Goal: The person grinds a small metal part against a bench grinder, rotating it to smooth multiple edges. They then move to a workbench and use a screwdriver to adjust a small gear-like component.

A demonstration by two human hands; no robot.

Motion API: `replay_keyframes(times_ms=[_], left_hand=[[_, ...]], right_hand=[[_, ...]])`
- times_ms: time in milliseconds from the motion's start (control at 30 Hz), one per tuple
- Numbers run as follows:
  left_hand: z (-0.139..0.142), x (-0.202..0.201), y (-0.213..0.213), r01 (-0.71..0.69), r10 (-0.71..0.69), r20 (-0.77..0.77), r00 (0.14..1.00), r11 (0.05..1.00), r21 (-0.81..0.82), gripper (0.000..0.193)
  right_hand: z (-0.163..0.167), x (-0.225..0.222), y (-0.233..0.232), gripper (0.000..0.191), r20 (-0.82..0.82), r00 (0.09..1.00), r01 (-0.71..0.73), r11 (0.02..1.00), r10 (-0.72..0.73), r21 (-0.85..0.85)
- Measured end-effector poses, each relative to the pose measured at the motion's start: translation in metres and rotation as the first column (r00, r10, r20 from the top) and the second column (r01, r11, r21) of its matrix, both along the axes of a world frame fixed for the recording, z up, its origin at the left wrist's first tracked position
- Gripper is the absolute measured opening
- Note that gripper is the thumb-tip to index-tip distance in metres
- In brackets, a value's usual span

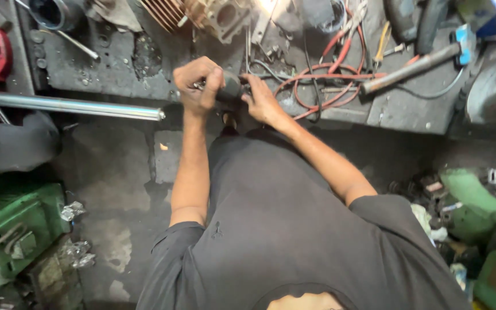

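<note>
At upper centre of the frame, the left hand (199, 86) clenches a small metal fitting (200, 85) while the right hand (262, 100) wraps a dark cylindrical part (232, 89), braced against the grimy workbench (104, 72) edge for steadiness beside red cables (322, 86).

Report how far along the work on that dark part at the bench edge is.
Done: nothing shows as finished. In hand: the left hand is closed over a small metal piece at one end of the dark cylindrical part, and the right hand steadies the other end at the edge of the workbench. Left: cannot tell; red wires and a hammer lie untouched.
</note>
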State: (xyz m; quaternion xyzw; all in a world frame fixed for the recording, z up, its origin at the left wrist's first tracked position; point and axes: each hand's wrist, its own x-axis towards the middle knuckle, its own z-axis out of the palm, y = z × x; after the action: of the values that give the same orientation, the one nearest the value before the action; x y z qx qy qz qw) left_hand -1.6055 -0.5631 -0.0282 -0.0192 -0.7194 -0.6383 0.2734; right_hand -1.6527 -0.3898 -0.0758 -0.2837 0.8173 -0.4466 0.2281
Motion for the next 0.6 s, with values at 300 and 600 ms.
replay_keyframes(times_ms=[300, 600], left_hand=[[-0.013, 0.005, 0.006, -0.121, 0.125, -0.066, 0.99, 0.991, 0.053, 0.02], [-0.01, 0.004, 0.005, -0.13, 0.135, -0.074, 0.988, 0.989, 0.064, 0.014]], right_hand=[[0.015, -0.003, -0.02, 0.082, -0.014, 0.994, -0.108, 0.994, 0.109, 0.033], [0.011, -0.003, -0.023, 0.081, -0.008, 0.99, -0.144, 0.989, 0.144, 0.032]])
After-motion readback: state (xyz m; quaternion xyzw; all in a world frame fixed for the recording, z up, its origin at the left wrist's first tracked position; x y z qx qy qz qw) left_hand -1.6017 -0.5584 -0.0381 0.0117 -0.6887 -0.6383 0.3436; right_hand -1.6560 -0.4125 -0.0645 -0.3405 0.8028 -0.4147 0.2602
